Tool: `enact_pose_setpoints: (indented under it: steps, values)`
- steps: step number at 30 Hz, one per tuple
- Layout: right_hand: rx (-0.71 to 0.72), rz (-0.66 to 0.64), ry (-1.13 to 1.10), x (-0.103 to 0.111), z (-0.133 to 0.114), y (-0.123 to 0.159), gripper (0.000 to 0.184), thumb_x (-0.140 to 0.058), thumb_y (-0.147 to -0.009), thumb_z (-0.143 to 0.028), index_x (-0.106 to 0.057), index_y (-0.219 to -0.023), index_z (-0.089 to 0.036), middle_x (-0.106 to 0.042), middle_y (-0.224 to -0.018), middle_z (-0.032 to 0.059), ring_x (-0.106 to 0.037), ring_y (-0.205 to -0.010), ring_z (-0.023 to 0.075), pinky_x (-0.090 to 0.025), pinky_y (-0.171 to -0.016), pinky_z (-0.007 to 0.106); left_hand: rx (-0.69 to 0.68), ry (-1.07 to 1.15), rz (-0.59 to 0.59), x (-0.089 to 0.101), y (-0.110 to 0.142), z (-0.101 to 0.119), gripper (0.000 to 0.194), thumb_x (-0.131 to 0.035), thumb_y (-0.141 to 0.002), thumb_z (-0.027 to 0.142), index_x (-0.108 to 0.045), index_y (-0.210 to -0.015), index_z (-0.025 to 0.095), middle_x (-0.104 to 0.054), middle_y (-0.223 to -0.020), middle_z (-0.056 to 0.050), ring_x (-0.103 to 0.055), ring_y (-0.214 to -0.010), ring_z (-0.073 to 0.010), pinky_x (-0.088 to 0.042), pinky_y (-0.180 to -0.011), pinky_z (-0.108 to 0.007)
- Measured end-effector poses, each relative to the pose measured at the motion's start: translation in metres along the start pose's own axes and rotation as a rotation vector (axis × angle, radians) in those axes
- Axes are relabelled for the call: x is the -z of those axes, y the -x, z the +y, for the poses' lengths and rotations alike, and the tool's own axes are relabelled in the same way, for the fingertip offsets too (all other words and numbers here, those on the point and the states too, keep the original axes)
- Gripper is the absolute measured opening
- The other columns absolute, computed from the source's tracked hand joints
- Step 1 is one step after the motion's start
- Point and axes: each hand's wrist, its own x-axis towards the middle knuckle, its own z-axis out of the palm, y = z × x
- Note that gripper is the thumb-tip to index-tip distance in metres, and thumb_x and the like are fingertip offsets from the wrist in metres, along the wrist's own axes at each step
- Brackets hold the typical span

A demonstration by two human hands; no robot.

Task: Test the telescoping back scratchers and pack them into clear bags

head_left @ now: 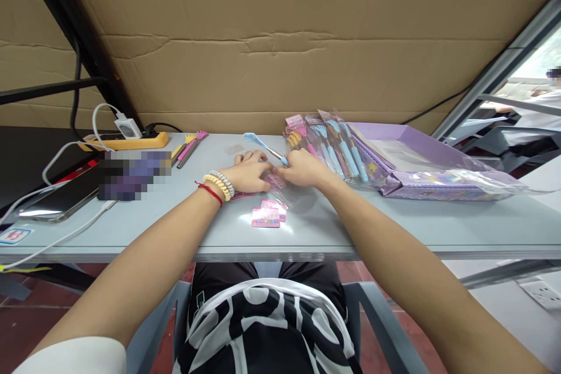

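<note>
My right hand is closed around the handle of a light-blue back scratcher, whose hand-shaped head points up and left. My left hand, wearing beaded bracelets and a red string, rests low on the table just left of it. Its thumb and forefinger are at the edge of a clear plastic bag, while the other fingers curve onto the tabletop. Part of the bag is hidden between the hands. Pink printed cards lie in front, and more pink ones show beneath my left palm.
Bagged back scratchers lie to the right, beside a purple box with plastic film. Loose yellow and pink scratchers lie at the left. Farther left are a power strip, white cables and a phone. Cardboard stands behind.
</note>
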Motion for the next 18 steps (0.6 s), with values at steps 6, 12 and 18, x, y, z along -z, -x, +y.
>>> enact_pose_setpoints:
  steps: [6,12,18]
  values:
    - [0.005,0.008,0.009,-0.0001,-0.0008,0.0007,0.036,-0.049,-0.082,-0.046,-0.066,-0.078,-0.014,-0.069,-0.079,0.0131,-0.061,-0.071,0.0202,-0.028,-0.052,0.027,-0.015,-0.002,-0.021,-0.0012,-0.0019,-0.0012,0.062,-0.049,-0.071,0.046,-0.051,-0.131,0.028,-0.042,-0.133,-0.010,-0.035,-0.124,-0.0334,-0.028,-0.101,-0.053]
    - [0.015,0.006,0.021,-0.0006,-0.0018,0.0009,0.037,-0.048,-0.083,-0.046,-0.066,-0.078,-0.014,-0.069,-0.079,0.0132,-0.061,-0.071,0.0203,-0.028,-0.053,0.027,0.005,-0.008,-0.024,0.0000,-0.0020,0.0006,0.061,-0.049,-0.071,0.046,-0.050,-0.129,0.025,-0.044,-0.130,-0.011,-0.037,-0.124,-0.0320,-0.028,-0.102,-0.052]
    - [0.006,-0.002,-0.014,-0.0003,-0.0028,0.0020,0.034,-0.048,-0.081,-0.044,-0.065,-0.073,-0.015,-0.068,-0.075,0.0114,-0.059,-0.066,0.0185,-0.028,-0.052,0.027,0.025,0.017,-0.022,0.0028,0.0000,0.0031,0.053,-0.051,-0.069,0.046,-0.052,-0.115,0.020,-0.048,-0.127,-0.011,-0.040,-0.121,-0.0312,-0.031,-0.100,-0.050]
